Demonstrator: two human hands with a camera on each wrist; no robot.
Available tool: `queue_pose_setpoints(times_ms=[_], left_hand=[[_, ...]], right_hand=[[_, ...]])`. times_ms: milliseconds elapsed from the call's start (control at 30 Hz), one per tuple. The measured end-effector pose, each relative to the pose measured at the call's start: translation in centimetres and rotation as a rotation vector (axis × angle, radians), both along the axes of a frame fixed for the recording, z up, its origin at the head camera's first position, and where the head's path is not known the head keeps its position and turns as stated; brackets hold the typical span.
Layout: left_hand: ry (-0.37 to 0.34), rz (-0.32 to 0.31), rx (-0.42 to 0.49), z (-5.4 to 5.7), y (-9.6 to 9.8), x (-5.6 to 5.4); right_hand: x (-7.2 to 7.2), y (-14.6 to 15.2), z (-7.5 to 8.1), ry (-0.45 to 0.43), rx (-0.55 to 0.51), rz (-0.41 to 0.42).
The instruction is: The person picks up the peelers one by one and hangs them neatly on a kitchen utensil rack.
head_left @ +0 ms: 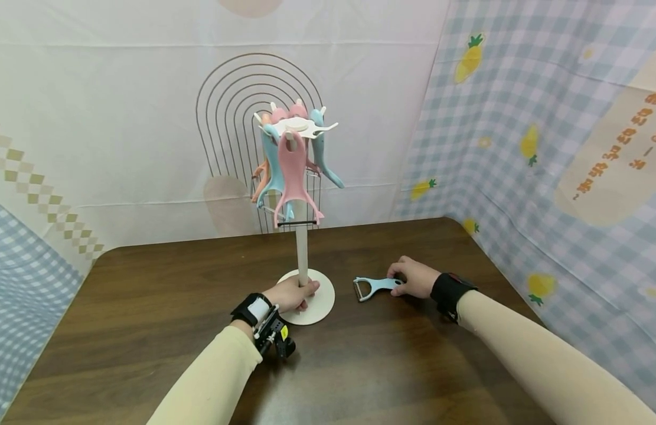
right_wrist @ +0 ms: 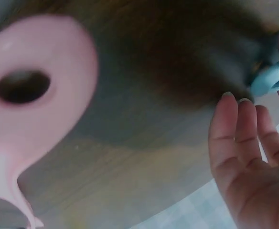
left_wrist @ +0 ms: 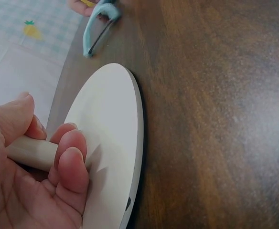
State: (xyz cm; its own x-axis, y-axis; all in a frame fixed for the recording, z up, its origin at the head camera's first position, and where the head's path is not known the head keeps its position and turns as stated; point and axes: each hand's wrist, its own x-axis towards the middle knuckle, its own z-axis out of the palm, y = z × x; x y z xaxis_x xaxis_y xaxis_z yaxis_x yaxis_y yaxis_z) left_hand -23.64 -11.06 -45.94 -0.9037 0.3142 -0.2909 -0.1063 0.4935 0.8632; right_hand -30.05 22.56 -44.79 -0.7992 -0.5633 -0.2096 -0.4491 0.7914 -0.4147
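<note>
My left hand (head_left: 293,294) grips the white pole (head_left: 302,251) of a stand just above its round base (head_left: 321,298). In the left wrist view the fingers curl round that pole (left_wrist: 37,153). From the top hooks (head_left: 296,125) hang several Y-shaped peelers, among them a pink peeler (head_left: 293,171) and a blue peeler (head_left: 319,147). Right of the base, my right hand (head_left: 417,277) pinches the handle end of a light-blue peeler (head_left: 378,284), blade to the left. The right wrist view shows its ring end (right_wrist: 268,81) by the thumb. A pink peeler (right_wrist: 58,114) looms close at left there.
Everything stands on a dark brown wooden table (head_left: 179,319). A white patterned cloth (head_left: 120,118) hangs behind it, and a blue checked cloth (head_left: 498,159) hangs along the right side. One hook (head_left: 330,127) at the stand's right bears no peeler.
</note>
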Motion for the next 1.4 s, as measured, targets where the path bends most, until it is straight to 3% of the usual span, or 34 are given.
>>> queue_pose_setpoints(times_ms=[300, 633, 867, 1067, 1233, 1400], left_hand=[[-0.002, -0.007, -0.004, -0.1, 0.0, -0.1], [-0.011, 0.000, -0.002, -0.1, 0.0, -0.2], [-0.006, -0.002, -0.006, -0.1, 0.0, -0.1], [0.000, -0.011, -0.010, 0.1, 0.0, -0.2], [-0.005, -0.014, -0.006, 0.2, 0.0, -0.2], [-0.012, -0.011, 0.005, 0.1, 0.0, 0.0]], right_hand=[[0.1, -0.1, 1.0, -0.096, -0.089, -0.063], [-0.2, -0.7, 2.0, -0.112, -0.358, -0.103], [0.0, -1.2, 2.6, -0.344, -0.606, -0.215], [-0.1, -1.1, 2.7, -0.388, -0.701, -0.293], [0.0, -1.7, 2.9, -0.370, -0.816, -0.389], [0.2, -2.9, 4.0, -0.255, -0.880, -0.471]])
